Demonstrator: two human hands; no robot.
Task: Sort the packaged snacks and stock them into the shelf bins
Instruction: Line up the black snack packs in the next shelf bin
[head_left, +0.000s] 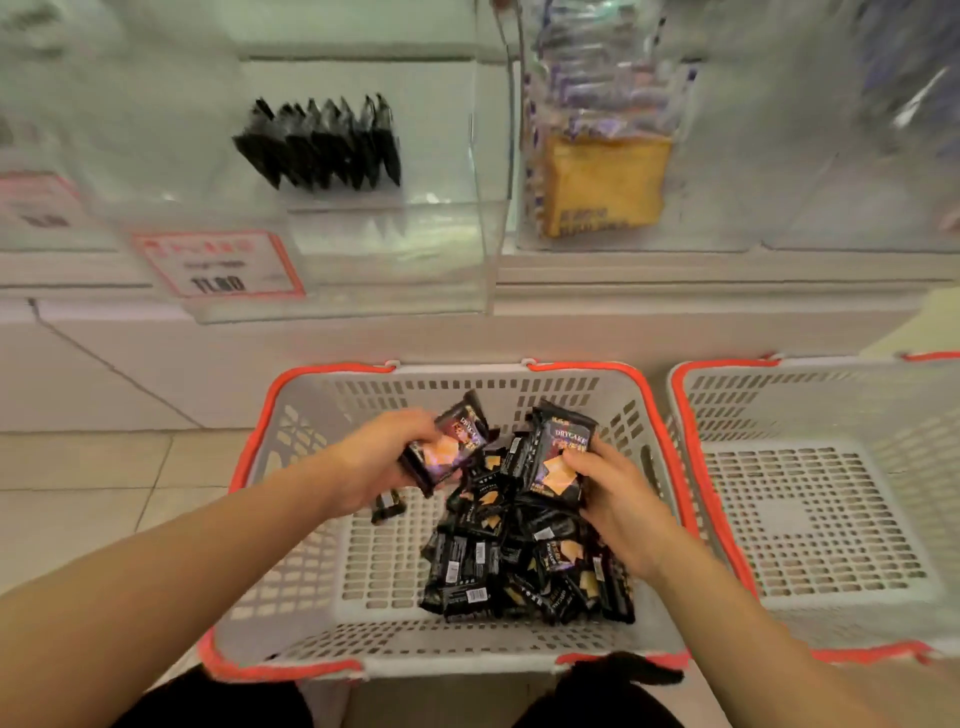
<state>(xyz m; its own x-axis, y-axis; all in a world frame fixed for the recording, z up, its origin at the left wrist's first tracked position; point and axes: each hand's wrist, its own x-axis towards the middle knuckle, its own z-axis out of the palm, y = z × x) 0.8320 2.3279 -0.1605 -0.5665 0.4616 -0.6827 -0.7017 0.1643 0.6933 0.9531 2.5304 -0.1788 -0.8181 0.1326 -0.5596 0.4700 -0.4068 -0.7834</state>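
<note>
Head view. The person's left hand (387, 457) is gripping a small stack of black snack packets (449, 441), fingers curled round it, above a grey basket (291, 519) with an orange rim. The right hand (618, 499) is pinching another black packet (563, 457), thumb on its face; this one is showing the word "DRYCAKE" above a picture of orange crackers. A loose pile of the same packets (524, 566) is lying on the basket floor, some showing barcodes. A second, similar basket (810, 519) is standing just beside it on the right, partly cut off by the frame edge. Above, a clear shelf bin (483, 171) is holding a row of black packets (324, 143) standing on edge. A red-bordered price tag (218, 265) is hanging on its front, its print too blurred to read. A neighbouring bin (727, 228) is holding purple and orange packs (602, 156), their lettering also blurred.
</note>
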